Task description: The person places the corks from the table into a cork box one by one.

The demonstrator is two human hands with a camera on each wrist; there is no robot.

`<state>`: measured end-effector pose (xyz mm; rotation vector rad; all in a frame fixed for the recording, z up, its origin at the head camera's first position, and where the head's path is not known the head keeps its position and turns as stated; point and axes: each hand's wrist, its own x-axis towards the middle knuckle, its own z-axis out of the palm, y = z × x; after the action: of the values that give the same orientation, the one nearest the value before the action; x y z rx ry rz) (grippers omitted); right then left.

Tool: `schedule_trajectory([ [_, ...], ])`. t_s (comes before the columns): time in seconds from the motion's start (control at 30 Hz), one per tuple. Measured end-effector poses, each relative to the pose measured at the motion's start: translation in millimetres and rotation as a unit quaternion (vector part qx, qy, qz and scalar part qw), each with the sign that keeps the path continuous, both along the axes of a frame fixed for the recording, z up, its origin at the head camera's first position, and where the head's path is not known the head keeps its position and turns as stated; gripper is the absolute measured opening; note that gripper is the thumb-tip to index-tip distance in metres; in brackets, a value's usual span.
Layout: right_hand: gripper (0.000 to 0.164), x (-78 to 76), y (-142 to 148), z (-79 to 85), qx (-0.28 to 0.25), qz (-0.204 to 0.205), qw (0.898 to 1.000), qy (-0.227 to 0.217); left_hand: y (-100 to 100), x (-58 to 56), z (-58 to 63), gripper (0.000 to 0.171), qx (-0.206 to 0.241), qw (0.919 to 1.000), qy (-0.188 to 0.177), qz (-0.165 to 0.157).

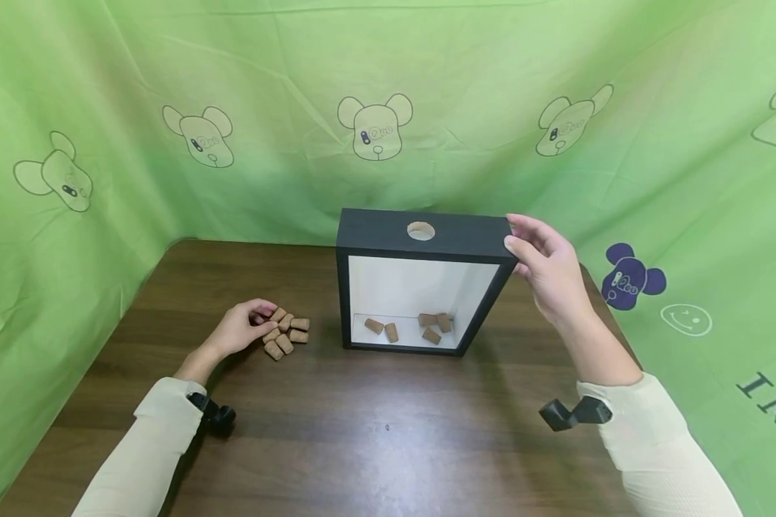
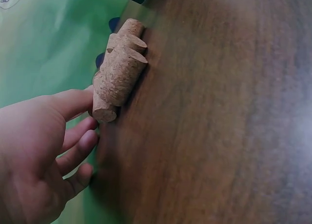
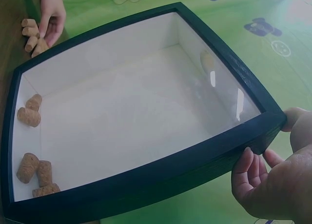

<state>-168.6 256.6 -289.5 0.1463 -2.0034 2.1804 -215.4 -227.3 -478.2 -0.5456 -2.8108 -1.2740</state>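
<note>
A black-framed shadow box with a clear front and white inside stands upright on the table. Its top has a round hole. Several corks lie on its floor. My right hand grips the box's upper right corner, thumb in front and fingers behind. Left of the box is a pile of loose corks. My left hand is at the pile's left edge, its thumb touching a cork. The other fingers bend loosely beside it, and the thumb's tip is hidden in the left wrist view.
The brown wooden table carries the box and the pile. Behind and beside it hangs a green cloth with printed bear heads. A black wrist camera sits at the left cuff, and another camera at the right cuff.
</note>
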Motion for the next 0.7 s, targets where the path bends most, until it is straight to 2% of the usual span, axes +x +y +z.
schedule_trajectory([
  [0.17,0.038,0.1,0.4,-1.3,0.002,-0.001,1.0,-0.002,-0.4,-5.8,3.1,0.037,-0.007,0.9996,-0.01,-0.026],
  [0.33,0.039,0.0,0.5,-1.6,0.003,-0.002,1.0,-0.003,-1.4,-10.7,4.1,0.034,-0.022,0.9985,-0.022,-0.045],
  [0.5,0.039,0.1,0.2,-1.4,0.0,-0.001,1.0,-0.003,-1.1,-11.5,6.2,0.03,-0.024,0.9982,-0.037,-0.041],
  [0.7,0.033,-0.2,-0.4,-0.6,-0.006,0.0,1.0,-0.001,-2.4,-10.8,5.3,0.029,-0.018,0.9987,-0.034,-0.032],
])
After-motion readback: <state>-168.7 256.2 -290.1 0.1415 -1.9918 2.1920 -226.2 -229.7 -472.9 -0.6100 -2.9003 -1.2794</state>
